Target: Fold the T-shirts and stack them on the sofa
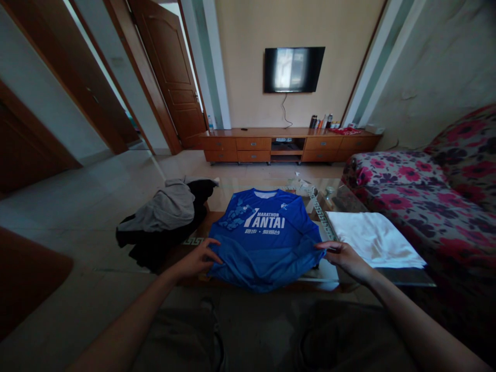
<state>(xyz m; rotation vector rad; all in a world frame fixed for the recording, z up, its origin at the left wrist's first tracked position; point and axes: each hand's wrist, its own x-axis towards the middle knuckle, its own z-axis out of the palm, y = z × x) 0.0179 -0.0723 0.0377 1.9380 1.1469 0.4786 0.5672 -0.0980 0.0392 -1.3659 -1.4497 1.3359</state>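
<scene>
A blue T-shirt (263, 243) with white "Marathon Yantai" lettering lies front up on a glass coffee table (321, 276), collar away from me. Its lower part is lifted and folded up over the front, sagging in the middle past the near table edge. My left hand (199, 257) pinches the shirt's left side, thumb and fingers closed on the cloth. On the opposite side, my right hand (344, 258) grips the other corner of the raised part between thumb and fingers. Both hands are about level, with the cloth stretched between them.
Grey and black clothes (166, 212) lie heaped at the table's left. To the right is a folded white cloth (374, 237), beside a floral sofa (422, 191). A glass jar (329, 194) stands at the table's far side. Beyond are a low wooden TV cabinet (251, 144) and a wall-mounted television (294, 70).
</scene>
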